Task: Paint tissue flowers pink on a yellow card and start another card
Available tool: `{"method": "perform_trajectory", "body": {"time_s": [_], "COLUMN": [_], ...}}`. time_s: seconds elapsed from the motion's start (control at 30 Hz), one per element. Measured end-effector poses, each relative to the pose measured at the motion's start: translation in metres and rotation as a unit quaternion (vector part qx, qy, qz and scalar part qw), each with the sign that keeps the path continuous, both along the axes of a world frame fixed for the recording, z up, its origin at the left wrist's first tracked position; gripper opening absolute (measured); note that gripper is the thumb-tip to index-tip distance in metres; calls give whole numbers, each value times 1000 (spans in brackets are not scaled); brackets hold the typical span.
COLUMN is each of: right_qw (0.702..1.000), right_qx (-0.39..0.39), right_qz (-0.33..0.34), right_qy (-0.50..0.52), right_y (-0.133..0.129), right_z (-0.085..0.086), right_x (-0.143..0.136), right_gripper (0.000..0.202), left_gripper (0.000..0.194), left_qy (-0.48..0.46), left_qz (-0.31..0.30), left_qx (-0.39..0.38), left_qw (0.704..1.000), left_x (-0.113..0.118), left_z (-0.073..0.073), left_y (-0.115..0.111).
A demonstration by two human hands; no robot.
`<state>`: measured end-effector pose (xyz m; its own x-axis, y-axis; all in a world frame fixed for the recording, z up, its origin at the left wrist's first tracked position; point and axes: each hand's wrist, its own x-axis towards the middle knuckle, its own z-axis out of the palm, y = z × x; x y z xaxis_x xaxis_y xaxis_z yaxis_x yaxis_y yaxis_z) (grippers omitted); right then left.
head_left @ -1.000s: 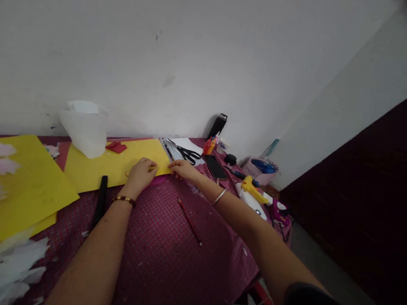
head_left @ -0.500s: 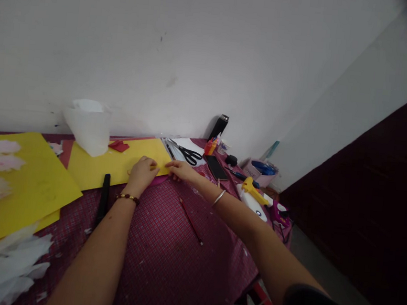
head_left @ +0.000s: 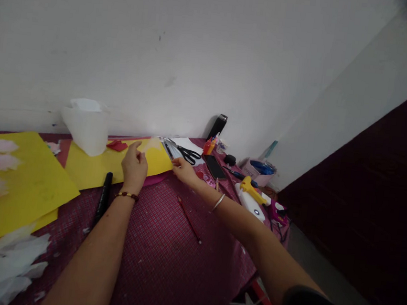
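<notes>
My left hand (head_left: 134,166) is raised over the yellow paper sheet (head_left: 96,164), its thumb and index finger apart, with nothing seen between them. Just beyond its fingers is a pale, blurred patch whose nature I cannot tell. My right hand (head_left: 184,171) pinches the sheet's front right corner, which lifts slightly off the table. A strip of magenta (head_left: 154,180) shows under the sheet's front edge. On the sheet lies a folded red paper piece (head_left: 117,145). Black-handled scissors (head_left: 189,155) rest on white paper beyond my right hand.
Left are yellow sheets (head_left: 43,175) with pale pink paper flowers, and white ruffled paper (head_left: 8,268). A black marker (head_left: 104,195) and a pencil (head_left: 189,219) lie nearer. A white container (head_left: 88,129) stands behind; a phone (head_left: 214,167), bottle (head_left: 217,126) and yellow-handled tool (head_left: 252,190) are right.
My left hand has lifted off the yellow sheet and moved left, its fingers parting. My right hand has shifted slightly right to the sheet's corner, which has risen a little.
</notes>
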<state>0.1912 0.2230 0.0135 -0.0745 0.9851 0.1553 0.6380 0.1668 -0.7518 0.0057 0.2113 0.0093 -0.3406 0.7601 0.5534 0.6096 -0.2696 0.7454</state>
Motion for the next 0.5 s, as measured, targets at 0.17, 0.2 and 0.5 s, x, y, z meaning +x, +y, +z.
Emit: {"method": "perform_trajectory", "body": {"time_s": [0.17,0.2,0.5], "right_qw": [1000,999,997], "right_qx": [26,32,61], "right_qz": [1,4,30], "right_qy": [6,3,-25], "right_y": [2,3,13], "right_z": [3,4,13], "right_x": [-3,-3,-7], "right_gripper": [35,36,15], "left_gripper": [29,28,21], "left_qy": [20,23,56], "left_qz": [-33,-37,-56], "left_qx": [39,39,20], "left_qw": [999,998,997], "left_x": [0,0,-1], "left_z": [5,3,-7], "left_y": [-2,-2,3]}}
